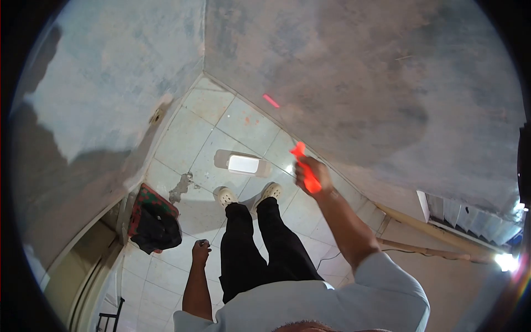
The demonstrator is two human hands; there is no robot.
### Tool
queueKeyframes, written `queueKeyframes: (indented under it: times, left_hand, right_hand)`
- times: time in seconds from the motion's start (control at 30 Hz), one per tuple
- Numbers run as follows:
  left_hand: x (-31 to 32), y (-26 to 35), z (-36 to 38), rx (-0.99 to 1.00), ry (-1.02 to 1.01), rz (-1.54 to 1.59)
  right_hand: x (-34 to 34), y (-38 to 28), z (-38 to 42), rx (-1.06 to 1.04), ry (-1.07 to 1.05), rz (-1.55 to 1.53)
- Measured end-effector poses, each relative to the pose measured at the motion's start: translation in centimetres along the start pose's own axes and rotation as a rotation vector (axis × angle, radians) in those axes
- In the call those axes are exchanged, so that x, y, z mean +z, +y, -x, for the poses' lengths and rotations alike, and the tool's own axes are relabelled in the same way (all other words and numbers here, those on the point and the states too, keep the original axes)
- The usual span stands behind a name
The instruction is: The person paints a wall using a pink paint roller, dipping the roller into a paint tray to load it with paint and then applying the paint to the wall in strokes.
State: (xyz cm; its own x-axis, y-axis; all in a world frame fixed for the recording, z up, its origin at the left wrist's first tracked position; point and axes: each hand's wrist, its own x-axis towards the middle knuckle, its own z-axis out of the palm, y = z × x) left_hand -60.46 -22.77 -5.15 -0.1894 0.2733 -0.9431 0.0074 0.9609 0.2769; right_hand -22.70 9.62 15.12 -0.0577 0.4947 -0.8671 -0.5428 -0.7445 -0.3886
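Observation:
My right hand [316, 176] is wrapped round the bright orange-red handle of a paint roller [311, 178], held out in front of the right-hand wall. From the handle a thin rod runs up and left to a short pink bar [271, 100] close to the foot of that wall. My left hand [202, 252] hangs low at my left side, its fingers curled in with nothing showing in them. On the tiles ahead of my feet stands a white rectangular tub [243, 164], apart from both hands.
Patchy grey walls meet at a corner ahead. By the left wall, a dark cloth [156, 228] lies over a red and green patterned thing [145, 198]. A broken patch [180, 188] marks the floor tiles. A bright lamp [506, 262] shines at the right, near a wooden pole [428, 249].

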Motion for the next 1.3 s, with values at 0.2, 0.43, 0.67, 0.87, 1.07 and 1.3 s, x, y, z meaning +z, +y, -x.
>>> queueKeyframes:
  times: [0.2,0.43,0.67,0.87,1.07,1.3]
  left_hand:
    - [-1.8,0.9,0.8,0.115,0.006,-0.002]
    - [-5.2,-4.8,-1.0,-0.109,0.101,-0.025]
    - [-4.5,0.9,0.9,0.006,0.016,0.045]
    - [-2.6,7.9,2.5,0.129,-0.020,0.098]
    - [-5.9,5.0,5.1,0.184,0.057,0.033]
    - [-12.3,-4.9,6.2,-0.173,0.183,0.058]
  right_hand:
    - [2.1,3.1,-18.9,0.042,0.005,0.055]
    - [4.1,-3.7,2.3,-0.041,-0.114,-0.073]
    - [7.8,-7.1,29.3,-0.071,-0.051,-0.061]
    - [7.7,-6.1,18.4,-0.048,-0.117,-0.042]
    - [7.5,-1.1,-9.2,-0.006,-0.028,0.082]
    - [10.5,-3.0,-3.8,-0.098,-0.101,-0.005]
